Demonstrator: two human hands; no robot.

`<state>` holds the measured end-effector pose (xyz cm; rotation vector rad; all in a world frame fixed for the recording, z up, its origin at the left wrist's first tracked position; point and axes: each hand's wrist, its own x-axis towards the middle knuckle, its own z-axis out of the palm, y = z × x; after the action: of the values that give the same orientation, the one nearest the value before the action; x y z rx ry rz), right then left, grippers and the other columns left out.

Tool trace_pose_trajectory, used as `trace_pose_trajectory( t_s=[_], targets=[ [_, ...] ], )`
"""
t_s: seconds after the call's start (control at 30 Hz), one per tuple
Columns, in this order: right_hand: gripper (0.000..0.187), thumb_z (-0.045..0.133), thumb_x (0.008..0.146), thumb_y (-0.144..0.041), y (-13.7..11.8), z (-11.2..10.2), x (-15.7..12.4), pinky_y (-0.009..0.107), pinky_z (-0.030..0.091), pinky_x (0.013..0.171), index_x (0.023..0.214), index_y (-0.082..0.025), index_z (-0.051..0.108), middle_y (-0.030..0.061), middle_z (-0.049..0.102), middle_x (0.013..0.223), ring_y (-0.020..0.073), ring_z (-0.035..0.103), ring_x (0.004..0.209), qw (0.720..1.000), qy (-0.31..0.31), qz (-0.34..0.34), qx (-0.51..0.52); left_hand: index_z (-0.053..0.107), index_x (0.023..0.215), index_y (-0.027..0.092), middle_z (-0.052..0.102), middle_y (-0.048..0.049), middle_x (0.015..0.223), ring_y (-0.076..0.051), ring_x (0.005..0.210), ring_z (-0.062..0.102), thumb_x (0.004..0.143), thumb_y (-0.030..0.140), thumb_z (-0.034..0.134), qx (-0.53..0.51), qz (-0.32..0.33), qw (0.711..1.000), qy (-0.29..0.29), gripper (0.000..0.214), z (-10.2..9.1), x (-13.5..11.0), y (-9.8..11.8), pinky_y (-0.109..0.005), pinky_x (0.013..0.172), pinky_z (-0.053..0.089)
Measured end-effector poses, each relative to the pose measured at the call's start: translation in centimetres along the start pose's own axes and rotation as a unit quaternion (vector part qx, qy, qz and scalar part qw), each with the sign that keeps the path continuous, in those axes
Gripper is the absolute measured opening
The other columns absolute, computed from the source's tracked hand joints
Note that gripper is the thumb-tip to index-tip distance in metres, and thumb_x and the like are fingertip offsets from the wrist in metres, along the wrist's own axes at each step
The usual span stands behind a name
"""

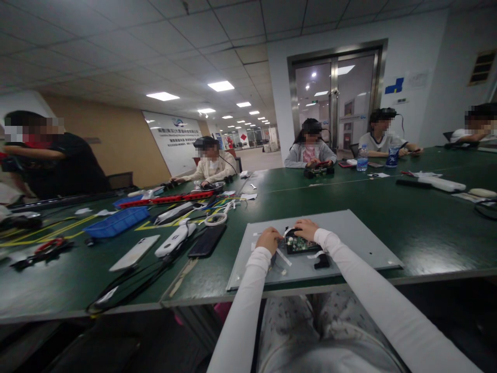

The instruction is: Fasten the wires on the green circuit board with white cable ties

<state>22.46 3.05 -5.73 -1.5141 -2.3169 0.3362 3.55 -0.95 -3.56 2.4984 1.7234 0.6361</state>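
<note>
A green circuit board in a black frame lies on a flat grey panel in front of me. My right hand curves over its far right side, fingers bent and holding it. At its left edge my left hand has its fingers pinched together; what sits between them is too small to make out. Below the left hand, a white strip lies on the panel. A small black part rests just nearer to me than the board.
Left of the panel lie a black phone, a white handheld device, a white phone and cables. Farther left stands a blue tray. Several people sit across the green table; a water bottle stands there.
</note>
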Motion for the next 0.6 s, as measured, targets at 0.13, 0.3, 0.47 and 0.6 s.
trace_pose_trajectory(
  t_s=[0.13, 0.3, 0.47, 0.6],
  targets=[
    [0.036, 0.043, 0.074, -0.040, -0.01, -0.02, 0.00, 0.035, 0.028, 0.088, 0.105, -0.026, 0.055, 0.0031, 0.045, 0.117, 0.0212, 0.035, 0.109, 1.000, -0.004, 0.000, -0.003, 0.068, 0.075, 0.021, 0.057, -0.0021, 0.089, -0.013, 0.088, 0.050, 0.065, 0.001, 0.042, 0.002, -0.005, 1.000, 0.007, 0.034, 0.19, 0.02, -0.14, -0.022, 0.084, 0.038],
    [0.036, 0.043, 0.074, -0.040, 0.09, 0.05, 0.03, 0.034, 0.028, 0.088, 0.104, -0.024, 0.055, 0.0036, 0.045, 0.118, 0.0214, 0.035, 0.109, 1.000, -0.004, -0.002, -0.001, 0.068, 0.073, 0.018, 0.058, -0.0032, 0.088, -0.014, 0.087, 0.051, 0.067, 0.003, 0.042, -0.001, -0.005, 1.000, 0.005, 0.031, 0.15, 0.10, -0.11, -0.024, 0.084, 0.039],
    [0.038, 0.044, 0.073, -0.038, 0.28, 0.20, 0.03, 0.033, 0.028, 0.088, 0.107, -0.022, 0.053, 0.0046, 0.046, 0.117, 0.0203, 0.037, 0.107, 1.000, 0.005, -0.015, 0.002, 0.067, 0.069, 0.019, 0.057, -0.0020, 0.085, -0.013, 0.086, 0.050, 0.066, 0.002, 0.042, 0.013, -0.002, 1.000, 0.011, 0.030, -0.15, -0.01, 0.07, -0.022, 0.084, 0.038],
    [0.036, 0.045, 0.073, -0.037, 0.28, 0.22, -0.06, 0.033, 0.028, 0.088, 0.107, -0.027, 0.053, 0.0023, 0.047, 0.115, 0.0198, 0.038, 0.106, 1.000, 0.012, -0.020, 0.005, 0.067, 0.075, 0.020, 0.057, -0.0021, 0.086, -0.012, 0.087, 0.050, 0.065, 0.001, 0.042, 0.016, 0.008, 1.000, 0.011, 0.033, -0.25, -0.12, 0.14, -0.022, 0.085, 0.037]
  ],
)
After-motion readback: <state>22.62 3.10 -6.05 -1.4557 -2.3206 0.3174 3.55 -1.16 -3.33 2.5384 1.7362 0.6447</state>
